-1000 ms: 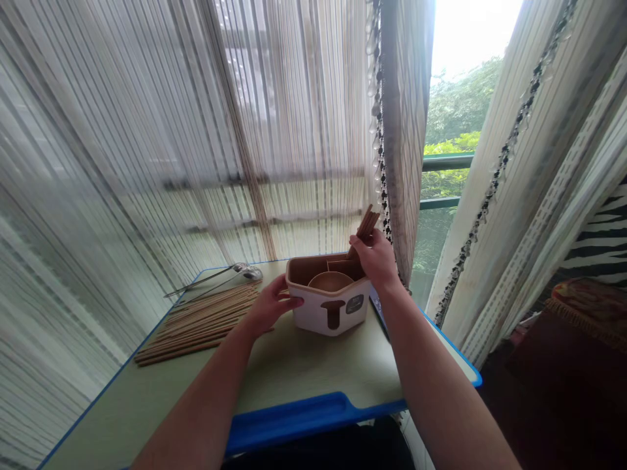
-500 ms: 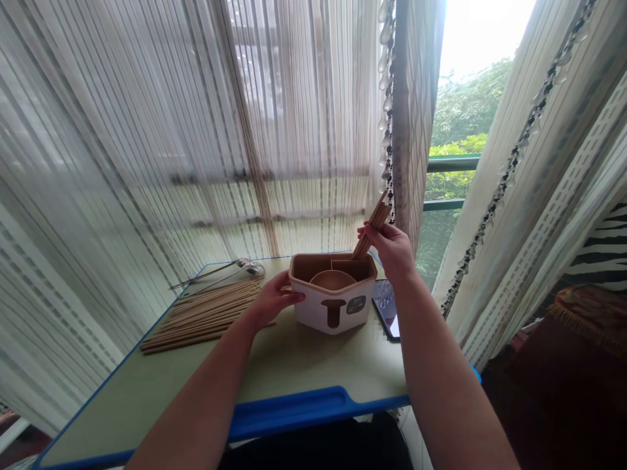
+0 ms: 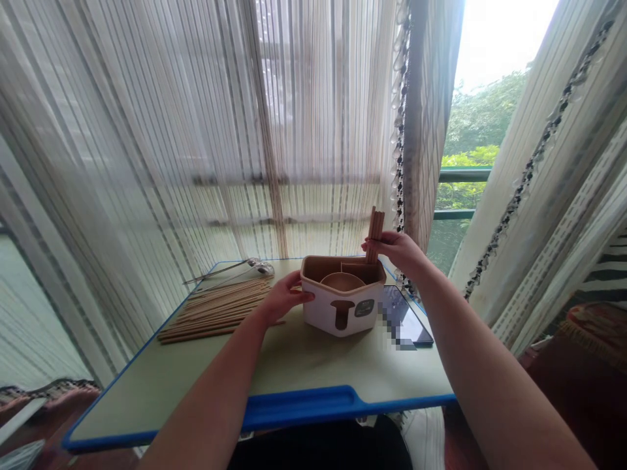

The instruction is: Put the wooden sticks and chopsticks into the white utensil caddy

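A white and brown utensil holder (image 3: 318, 313) with inner compartments stands on the table. My left hand (image 3: 287, 297) grips its left wall, thumb on the front and fingers at the far side. In my right hand (image 3: 396, 248) is a small bundle of wooden chopsticks (image 3: 375, 225), pinched and nearly upright. Their lower ends are inside the back right compartment; how deep they reach is hidden by the holder's rim. Left of the holder lies a spread of many more chopsticks (image 3: 215, 310), side by side.
Metal utensils (image 3: 259, 266), seemingly spoons or ladles, lie behind the loose chopsticks. A dark phone or tablet (image 3: 409, 320) lies right of the holder. The table (image 3: 206, 378) has a blue edge with a groove in front. Striped curtains (image 3: 323, 130) hang close behind it.
The chopsticks in my right hand have gone from leaning to nearly upright and sit lower in the back right compartment. My left hand stays on the holder. The view has shifted slightly.
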A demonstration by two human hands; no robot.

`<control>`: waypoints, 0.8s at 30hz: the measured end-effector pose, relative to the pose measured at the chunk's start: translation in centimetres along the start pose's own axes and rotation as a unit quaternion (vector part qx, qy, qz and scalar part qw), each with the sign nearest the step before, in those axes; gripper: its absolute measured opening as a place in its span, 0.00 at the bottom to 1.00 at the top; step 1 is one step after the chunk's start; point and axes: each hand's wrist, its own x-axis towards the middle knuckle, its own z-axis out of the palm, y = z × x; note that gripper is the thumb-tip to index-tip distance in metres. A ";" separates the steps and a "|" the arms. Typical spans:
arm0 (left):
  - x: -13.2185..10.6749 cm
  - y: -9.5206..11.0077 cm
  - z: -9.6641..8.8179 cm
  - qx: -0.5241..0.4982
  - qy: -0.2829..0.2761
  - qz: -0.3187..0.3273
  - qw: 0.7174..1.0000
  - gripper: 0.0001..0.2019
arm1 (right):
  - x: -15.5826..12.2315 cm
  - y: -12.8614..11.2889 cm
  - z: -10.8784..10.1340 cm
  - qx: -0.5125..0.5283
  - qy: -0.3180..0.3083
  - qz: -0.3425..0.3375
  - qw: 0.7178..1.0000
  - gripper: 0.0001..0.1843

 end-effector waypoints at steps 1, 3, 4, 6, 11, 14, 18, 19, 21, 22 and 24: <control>0.0 0.0 0.0 0.000 0.000 0.001 1.000 0.30 | -0.3 0.4 0.0 0.004 0.006 0.001 1.000 0.17; 0.0 -0.1 0.0 0.000 0.000 0.004 1.000 0.31 | -0.8 1.0 0.1 0.009 0.009 0.000 1.000 0.17; 0.0 -0.1 0.1 -0.001 0.001 0.006 1.000 0.31 | -1.0 1.2 0.1 0.010 0.009 0.000 1.000 0.17; -0.1 0.0 0.1 -0.001 0.006 0.012 1.000 0.31 | -1.2 1.5 0.3 0.013 0.006 0.001 1.000 0.17; 0.0 0.0 0.0 0.008 0.011 0.024 1.000 0.30 | -1.6 1.9 0.6 0.008 0.015 0.005 1.000 0.17; 0.1 -0.1 -0.1 0.012 0.003 0.033 0.999 0.29 | -2.2 1.6 0.5 -0.009 0.014 0.014 1.000 0.20; -0.3 -0.4 0.0 0.030 0.002 0.045 0.999 0.29 | -3.9 -0.4 -0.1 -0.046 0.068 -0.004 0.997 0.27; -0.5 -0.4 0.1 0.036 0.005 0.046 0.998 0.30 | -4.5 -1.2 0.0 -0.061 0.098 -0.013 0.993 0.27; -0.9 0.0 0.1 0.040 0.045 0.049 0.997 0.35 | -5.8 -2.7 0.6 -0.095 0.181 -0.041 0.978 0.25; -1.1 0.3 -0.1 0.027 0.079 0.056 0.995 0.36 | -6.5 -3.5 1.3 -0.116 0.230 -0.061 0.964 0.24; -1.3 1.3 -1.2 0.008 0.171 0.085 0.982 0.34 | -7.9 -4.8 3.3 -0.185 0.331 -0.107 0.919 0.19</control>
